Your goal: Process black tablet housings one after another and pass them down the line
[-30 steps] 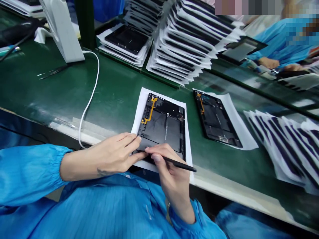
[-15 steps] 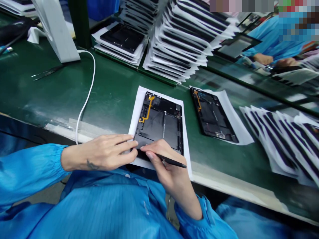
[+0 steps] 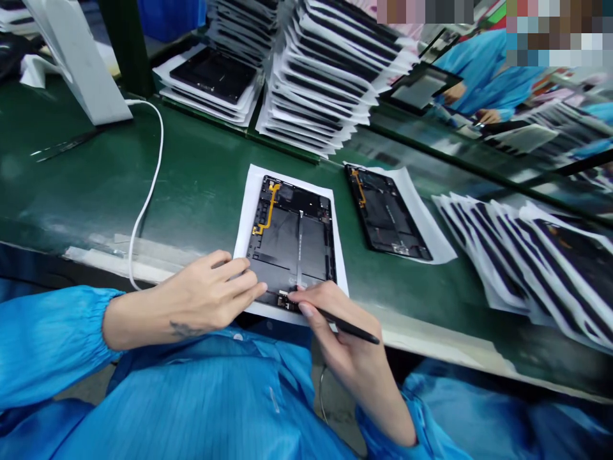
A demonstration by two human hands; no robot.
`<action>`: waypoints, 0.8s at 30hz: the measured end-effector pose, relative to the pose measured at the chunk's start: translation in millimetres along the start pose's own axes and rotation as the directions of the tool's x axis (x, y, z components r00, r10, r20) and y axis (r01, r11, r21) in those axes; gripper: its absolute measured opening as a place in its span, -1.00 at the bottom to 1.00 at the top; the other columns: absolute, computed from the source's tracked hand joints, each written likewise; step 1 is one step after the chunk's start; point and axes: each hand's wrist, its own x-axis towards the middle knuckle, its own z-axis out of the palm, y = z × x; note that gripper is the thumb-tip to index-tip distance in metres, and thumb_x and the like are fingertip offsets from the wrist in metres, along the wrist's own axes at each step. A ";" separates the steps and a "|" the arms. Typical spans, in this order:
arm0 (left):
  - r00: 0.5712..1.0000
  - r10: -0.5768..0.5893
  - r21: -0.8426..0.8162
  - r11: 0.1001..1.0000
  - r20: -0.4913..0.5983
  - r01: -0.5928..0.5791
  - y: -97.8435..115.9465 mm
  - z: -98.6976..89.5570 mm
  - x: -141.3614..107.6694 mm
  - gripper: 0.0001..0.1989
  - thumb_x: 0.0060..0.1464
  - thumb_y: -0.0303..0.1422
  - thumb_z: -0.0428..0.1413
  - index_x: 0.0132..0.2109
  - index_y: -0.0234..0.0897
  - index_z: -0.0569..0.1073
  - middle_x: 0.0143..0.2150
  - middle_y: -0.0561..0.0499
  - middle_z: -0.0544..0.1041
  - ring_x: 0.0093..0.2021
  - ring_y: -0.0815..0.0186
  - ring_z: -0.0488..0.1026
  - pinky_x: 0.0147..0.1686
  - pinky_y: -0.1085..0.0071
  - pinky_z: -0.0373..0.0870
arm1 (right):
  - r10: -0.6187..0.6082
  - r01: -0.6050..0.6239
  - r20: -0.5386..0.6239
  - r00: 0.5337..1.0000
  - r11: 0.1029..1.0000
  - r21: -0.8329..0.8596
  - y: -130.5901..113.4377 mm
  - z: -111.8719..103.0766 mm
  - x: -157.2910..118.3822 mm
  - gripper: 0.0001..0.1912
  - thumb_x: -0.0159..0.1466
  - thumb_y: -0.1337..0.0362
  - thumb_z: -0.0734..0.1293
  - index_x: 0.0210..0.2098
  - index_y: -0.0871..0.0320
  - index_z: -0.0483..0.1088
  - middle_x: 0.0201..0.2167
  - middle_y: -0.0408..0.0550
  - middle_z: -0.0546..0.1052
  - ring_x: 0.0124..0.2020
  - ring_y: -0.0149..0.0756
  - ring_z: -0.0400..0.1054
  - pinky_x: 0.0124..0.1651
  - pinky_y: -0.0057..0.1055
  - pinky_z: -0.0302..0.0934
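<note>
Along the green table: stacks of tablet panels in white paper; one open tablet housing on a white sheet directly before the person, an orange flex cable lying across its upper left; left hand, fingers loosely curled on the housing's near edge, gripping nothing; right hand, pinching a black stylus, fingertips at the housing's lower edge
</note>
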 end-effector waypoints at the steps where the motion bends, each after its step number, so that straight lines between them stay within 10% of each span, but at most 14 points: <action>1: 1.000 0.010 -0.003 1.000 -0.004 -0.010 0.2 -0.1 0.5 -0.69 0.39 -0.52 -0.07 0.11 -0.46 0.50 -0.09 -0.17 0.60 -0.07 0.17 0.52 -0.15 0.26 0.39 | -0.003 0.003 0.003 1.000 1.000 -0.001 -0.3 0.4 0.5 -0.81 0.38 0.47 0.28 -0.16 0.12 0.50 -0.32 -0.07 0.59 -0.28 -0.27 0.48 -0.21 -0.34 0.37; 16: 0.999 0.046 -0.062 0.997 0.013 -0.046 4.1 4.6 16.7 -0.74 0.36 -0.52 -0.05 -0.12 -0.43 0.55 -0.28 -0.09 0.50 -0.28 0.18 0.44 -0.31 0.24 0.28 | -0.134 0.156 0.137 0.981 0.973 -0.167 -9.4 2.5 -10.7 -0.78 0.37 0.51 0.27 -0.04 0.19 0.43 -0.29 0.00 0.54 -0.21 -0.23 0.42 -0.13 -0.27 0.39; 21: 0.994 -0.088 -0.345 0.933 0.060 0.103 -8.5 2.6 2.9 -0.62 0.26 -0.65 -0.10 0.10 -0.37 0.46 -0.06 -0.11 0.57 -0.06 0.21 0.49 -0.09 0.25 0.35 | -0.183 0.174 -0.091 0.979 0.980 -0.102 -0.1 1.9 -15.8 -0.71 0.38 0.52 0.18 -0.03 0.16 0.43 -0.17 0.05 0.52 0.00 -0.14 0.41 0.02 -0.17 0.34; 24: 0.968 -0.220 -0.475 0.843 0.122 0.252 -16.7 1.6 -2.3 -0.53 0.21 -0.69 -0.15 0.12 -0.27 0.43 0.05 -0.07 0.56 0.03 0.26 0.48 -0.01 0.30 0.37 | -0.260 0.253 -0.012 0.966 0.949 -0.190 3.0 12.1 -13.4 -0.64 0.38 0.56 0.11 0.06 0.23 0.37 -0.23 0.04 0.53 -0.19 -0.20 0.39 -0.17 -0.25 0.28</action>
